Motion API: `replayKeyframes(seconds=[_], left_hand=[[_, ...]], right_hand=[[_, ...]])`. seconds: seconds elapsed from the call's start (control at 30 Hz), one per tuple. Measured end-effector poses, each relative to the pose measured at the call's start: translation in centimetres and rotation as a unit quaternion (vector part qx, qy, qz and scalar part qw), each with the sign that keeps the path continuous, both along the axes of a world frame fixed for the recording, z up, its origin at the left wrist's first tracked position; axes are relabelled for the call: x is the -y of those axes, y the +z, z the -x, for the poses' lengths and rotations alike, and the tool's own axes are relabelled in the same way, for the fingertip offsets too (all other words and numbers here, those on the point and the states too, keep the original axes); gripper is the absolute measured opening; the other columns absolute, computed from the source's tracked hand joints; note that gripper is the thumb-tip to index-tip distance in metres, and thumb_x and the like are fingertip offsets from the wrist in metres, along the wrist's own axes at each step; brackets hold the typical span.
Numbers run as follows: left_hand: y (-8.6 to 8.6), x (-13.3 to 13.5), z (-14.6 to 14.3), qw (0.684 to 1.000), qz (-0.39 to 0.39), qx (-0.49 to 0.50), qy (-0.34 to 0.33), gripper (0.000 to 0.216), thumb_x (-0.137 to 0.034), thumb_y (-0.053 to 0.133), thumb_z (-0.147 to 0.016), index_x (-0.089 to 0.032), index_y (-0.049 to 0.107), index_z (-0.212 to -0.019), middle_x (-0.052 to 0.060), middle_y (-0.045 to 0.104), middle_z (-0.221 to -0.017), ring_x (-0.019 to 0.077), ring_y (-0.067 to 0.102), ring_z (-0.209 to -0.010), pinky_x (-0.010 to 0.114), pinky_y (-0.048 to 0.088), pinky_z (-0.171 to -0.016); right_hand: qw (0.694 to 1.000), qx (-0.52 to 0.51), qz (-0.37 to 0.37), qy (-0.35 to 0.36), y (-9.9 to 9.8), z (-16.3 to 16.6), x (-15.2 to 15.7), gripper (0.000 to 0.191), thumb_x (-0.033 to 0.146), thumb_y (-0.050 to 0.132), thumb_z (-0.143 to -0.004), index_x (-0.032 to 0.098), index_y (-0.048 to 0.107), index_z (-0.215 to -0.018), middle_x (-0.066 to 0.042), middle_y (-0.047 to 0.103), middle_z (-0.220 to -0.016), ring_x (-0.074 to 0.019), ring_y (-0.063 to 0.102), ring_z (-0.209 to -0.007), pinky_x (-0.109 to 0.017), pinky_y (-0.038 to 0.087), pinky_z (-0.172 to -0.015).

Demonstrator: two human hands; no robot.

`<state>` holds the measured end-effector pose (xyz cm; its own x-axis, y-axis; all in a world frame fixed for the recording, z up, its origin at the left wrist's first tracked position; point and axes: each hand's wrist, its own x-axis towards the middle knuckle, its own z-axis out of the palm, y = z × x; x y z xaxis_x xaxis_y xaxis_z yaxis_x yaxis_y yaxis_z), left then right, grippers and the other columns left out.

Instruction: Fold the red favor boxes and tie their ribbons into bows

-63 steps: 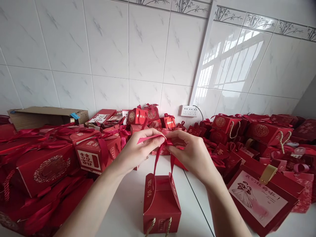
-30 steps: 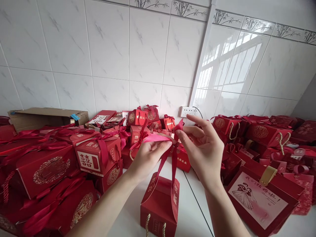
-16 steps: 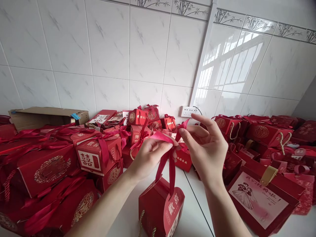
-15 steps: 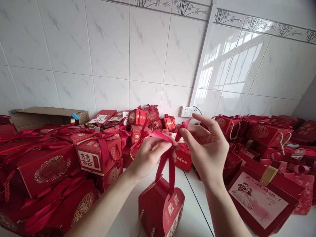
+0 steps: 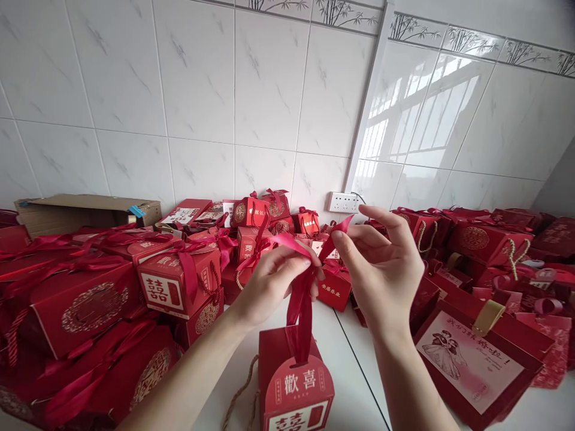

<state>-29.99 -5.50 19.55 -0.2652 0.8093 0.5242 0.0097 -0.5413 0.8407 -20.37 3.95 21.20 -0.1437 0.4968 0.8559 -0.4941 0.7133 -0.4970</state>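
Both pinching: left hand [image 5: 272, 281] & right hand [image 5: 385, 275] on shiny red ribbon [image 5: 294, 302], mid-frame; red card box [image 5: 294, 398], lower ctr; prob. tying; next needs even tension.

Low passage: strip of table [image 5: 353, 386] between front box [image 5: 296, 368] and right forearm [image 5: 398, 371]. Left of the box, a rope handle [image 5: 236, 392] projects into the gap. The ribbon [image 5: 300, 299], running up to left grip [image 5: 274, 275] and right grip [image 5: 384, 266], bars crossing directly above the box. Stacked boxes [image 5: 179, 278] obstruct low travel at left; rear boxes [image 5: 331, 290] limit forward reach.
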Motion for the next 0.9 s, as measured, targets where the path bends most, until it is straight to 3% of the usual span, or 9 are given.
replayKeyframes(seconds=[0.17,0.43,0.67,0.77,0.9], left_hand=[[-0.1,0.1,0.2,0.997,0.018,0.06,-0.032,0.014,-0.022,0.047,-0.085,-0.018,0.057,-0.078,-0.001,0.058,-0.066,0.01,0.055,-0.054,0.024,0.045,-0.053],[-0.5,-0.9,0.7,0.98,0.051,0.189,-0.038,0.011,-0.024,0.061,-0.079,-0.015,0.066,-0.078,0.004,0.064,-0.084,0.013,0.059,-0.078,0.025,0.048,-0.072],[-0.6,-1.4,0.5,0.972,0.059,0.219,-0.063,0.015,-0.028,0.064,-0.077,-0.015,0.064,-0.068,0.001,0.063,-0.074,0.0109,0.056,-0.072,0.025,0.046,-0.071],[-0.6,-1.5,0.7,0.974,0.044,0.215,-0.05,0.017,-0.028,0.064,-0.076,-0.015,0.062,-0.065,-0.001,0.062,-0.069,0.0095,0.056,-0.067,0.025,0.045,-0.07],[-1.0,-1.9,1.6,0.975,0.053,0.216,0.004,0.014,-0.025,0.067,-0.07,-0.014,0.059,-0.066,-0.001,0.059,-0.065,0.009,0.055,-0.062,0.025,0.045,-0.066]], right_hand=[[0.999,0.0,-0.042,-0.023,-0.2,0.0,0.3,0.023,0.015,0.059,-0.08,0.023,0.052,-0.101,0.002,0.062,-0.073,-0.0124,0.065,-0.066,-0.027,0.057,-0.057],[0.987,0.04,-0.139,-0.069,-0.3,-2.5,1.8,0.022,0.008,0.058,-0.079,0.023,0.058,-0.094,-0.001,0.061,-0.085,-0.0147,0.062,-0.079,-0.029,0.055,-0.068],[0.977,0.078,-0.163,-0.11,0.0,-4.1,3.7,0.027,0.002,0.058,-0.075,0.024,0.059,-0.09,0.0,0.054,-0.075,-0.0149,0.052,-0.069,-0.031,0.048,-0.06],[0.978,0.098,-0.146,-0.109,-0.8,-4.6,4.9,0.026,0.003,0.058,-0.074,0.023,0.06,-0.09,0.002,0.052,-0.07,-0.0125,0.05,-0.062,-0.028,0.046,-0.057],[0.984,0.107,-0.037,-0.141,-2.9,-5.5,6.8,0.017,0.008,0.058,-0.077,0.022,0.061,-0.086,0.003,0.051,-0.065,-0.0097,0.05,-0.059,-0.023,0.044,-0.058]])
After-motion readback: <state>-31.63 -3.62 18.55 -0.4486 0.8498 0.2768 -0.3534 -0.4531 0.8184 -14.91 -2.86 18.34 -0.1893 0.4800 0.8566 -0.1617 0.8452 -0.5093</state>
